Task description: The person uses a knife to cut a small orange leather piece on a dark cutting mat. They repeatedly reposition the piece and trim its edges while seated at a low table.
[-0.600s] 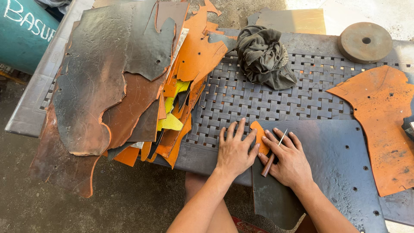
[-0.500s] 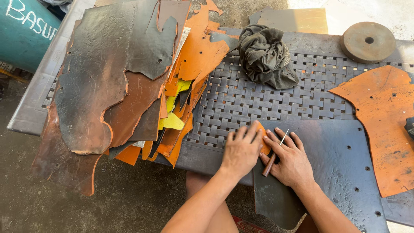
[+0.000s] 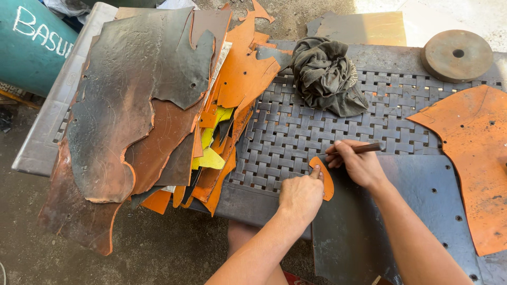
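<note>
A small orange leather piece (image 3: 326,180), curved like a half-oval, lies on a dark grey leather sheet (image 3: 401,221) at the table's near edge. My left hand (image 3: 301,194) presses it down with the index finger on its upper end. My right hand (image 3: 358,163) sits just right of the piece and grips a thin brown pencil-like tool (image 3: 364,149), whose shaft points right. The tool's tip is hidden by my fingers near the piece's top edge.
A woven dark strap surface (image 3: 317,126) covers the table. A heap of dark, brown and orange leather hides (image 3: 137,121) lies at left. A crumpled dark cloth (image 3: 327,74), a round metal disc (image 3: 457,55), a large orange hide (image 3: 475,153) and a teal drum (image 3: 31,42) surround it.
Both hands were lying flat on the piece. Now my right hand has lifted and gripped the tool like a pen, and my left hand has curled to press with one finger.
</note>
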